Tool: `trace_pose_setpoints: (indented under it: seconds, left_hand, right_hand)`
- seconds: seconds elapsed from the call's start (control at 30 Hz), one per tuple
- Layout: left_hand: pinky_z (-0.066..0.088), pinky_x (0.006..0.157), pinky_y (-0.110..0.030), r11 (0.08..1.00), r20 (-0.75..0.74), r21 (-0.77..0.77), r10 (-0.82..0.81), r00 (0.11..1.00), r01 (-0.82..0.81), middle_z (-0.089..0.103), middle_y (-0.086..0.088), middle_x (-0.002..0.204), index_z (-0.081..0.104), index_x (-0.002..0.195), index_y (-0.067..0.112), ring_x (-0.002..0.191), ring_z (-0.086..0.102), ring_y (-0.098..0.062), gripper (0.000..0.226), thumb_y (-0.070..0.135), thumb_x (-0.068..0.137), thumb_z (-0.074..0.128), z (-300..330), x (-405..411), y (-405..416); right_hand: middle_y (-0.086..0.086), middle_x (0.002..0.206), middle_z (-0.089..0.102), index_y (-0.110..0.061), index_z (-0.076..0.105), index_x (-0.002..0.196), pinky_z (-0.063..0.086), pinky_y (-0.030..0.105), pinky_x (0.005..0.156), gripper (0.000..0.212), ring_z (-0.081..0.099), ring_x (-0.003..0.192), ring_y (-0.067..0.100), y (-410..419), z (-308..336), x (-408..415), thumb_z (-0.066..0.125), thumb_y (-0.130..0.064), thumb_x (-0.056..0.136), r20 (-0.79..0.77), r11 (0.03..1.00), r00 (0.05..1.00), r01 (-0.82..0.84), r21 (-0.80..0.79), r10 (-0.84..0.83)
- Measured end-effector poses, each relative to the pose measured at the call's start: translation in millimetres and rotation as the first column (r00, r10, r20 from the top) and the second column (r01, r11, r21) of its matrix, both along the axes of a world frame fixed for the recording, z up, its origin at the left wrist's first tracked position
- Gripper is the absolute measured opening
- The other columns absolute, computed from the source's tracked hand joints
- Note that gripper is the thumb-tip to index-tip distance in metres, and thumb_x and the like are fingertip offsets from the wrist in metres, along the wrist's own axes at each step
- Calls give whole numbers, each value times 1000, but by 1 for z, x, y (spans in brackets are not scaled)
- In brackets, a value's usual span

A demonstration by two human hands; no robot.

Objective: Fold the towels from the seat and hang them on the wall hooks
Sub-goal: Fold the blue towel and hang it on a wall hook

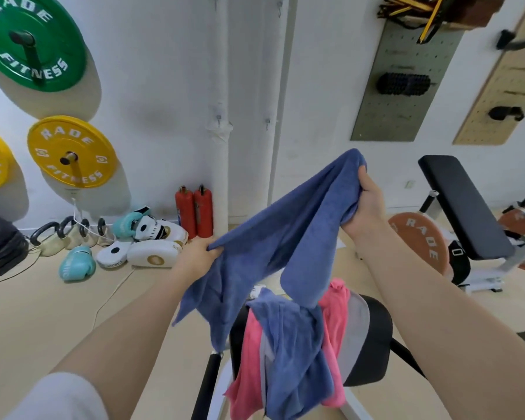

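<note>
Above seat [373, 338] | blue towel [273, 234] stretched, sagging | left grip [198, 253], right grip [366, 199] pinching corners

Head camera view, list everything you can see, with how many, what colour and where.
Held blue terry towel: one, blue, stretched between both hands.
Towel pile: blue, pink, grey pieces, count unclear, on black padded seat.
Metal wall hooks: four, silver, white wall, bare.
Round weight plates: one green, two yellow, wall pegs, left.
Fire extinguishers: two, red, floor by wall.
Boxing gloves: two, teal, floor left.
Padded bench: one, black, right.
Left hand: grip on towel's lower edge.
Right hand: grip on towel's upper end.
</note>
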State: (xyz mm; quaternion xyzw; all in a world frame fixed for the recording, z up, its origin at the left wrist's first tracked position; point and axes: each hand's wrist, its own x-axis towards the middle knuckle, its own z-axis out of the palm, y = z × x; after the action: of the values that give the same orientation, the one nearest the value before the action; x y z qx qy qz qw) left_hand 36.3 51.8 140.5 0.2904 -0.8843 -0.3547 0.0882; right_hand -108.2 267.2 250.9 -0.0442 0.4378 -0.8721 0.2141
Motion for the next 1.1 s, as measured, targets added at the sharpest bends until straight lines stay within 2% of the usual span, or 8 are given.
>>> trace_pose_setpoints:
  seconds: [0.13,0.2,0.27,0.33,0.53,0.77,0.87,1.1]
  left_hand:
    - [45,76,-35,894,-25,391,247,969,-218,61,-19,88,59,87,2,84,57,-31,33,28,96,42,19,-26,12]
    - [47,82,-36,664,-57,723,329,943,-189,61,-15,85,59,104,1,79,58,-27,32,29,93,48,38,-45,24]
    - [47,78,-31,451,-110,890,348,931,-64,60,-9,75,62,91,8,72,56,-22,22,28,89,54,57,-61,35]
    - [48,82,-31,400,-216,912,281,935,90,61,-7,77,63,81,13,77,58,-20,15,24,87,54,70,-78,42]
    - [48,80,-26,556,-445,709,-123,887,433,64,-5,92,60,106,14,88,61,-16,21,8,90,48,99,-124,71]
    - [52,85,-26,580,-419,617,-331,846,532,68,-5,107,62,114,20,98,65,-18,37,-1,86,53,97,-178,84]
    - [49,94,-31,652,-341,581,-349,873,488,67,-6,116,61,118,21,107,64,-21,39,8,82,62,81,-199,85]
    - [47,83,-35,770,-278,578,-124,953,269,66,-17,94,60,98,0,89,57,-22,33,25,78,70,31,-227,73]
  right_hand:
    - [18,120,60,-3,46,133,50,45,85,43,56,112,33,9,-10,-9,36,-29,100,-131,980,991,5,197,21]
    - [22,134,50,-5,44,134,45,47,98,37,53,118,37,9,-15,-19,37,-18,100,-259,927,964,39,372,64]
    - [11,126,58,-19,52,126,52,33,83,30,62,99,21,10,-16,-27,47,-17,96,-295,863,949,58,501,108]
    - [5,110,64,-22,56,122,51,23,69,30,61,83,11,12,-15,-35,54,-19,93,-350,779,916,71,623,197]
    - [-12,59,64,-38,45,130,51,19,62,45,61,60,4,13,-3,-70,58,-21,91,-423,699,743,-85,710,520]
    - [14,93,71,-16,68,101,52,32,84,15,65,83,15,16,4,-124,62,-19,88,-502,658,641,-7,753,581]
    - [16,83,66,-5,65,98,48,17,68,16,58,76,14,17,-9,-150,60,-17,88,-508,584,611,90,807,607]
    - [4,74,58,-13,61,82,45,29,67,13,54,70,16,32,-38,-210,53,-17,91,-451,710,850,139,690,271]
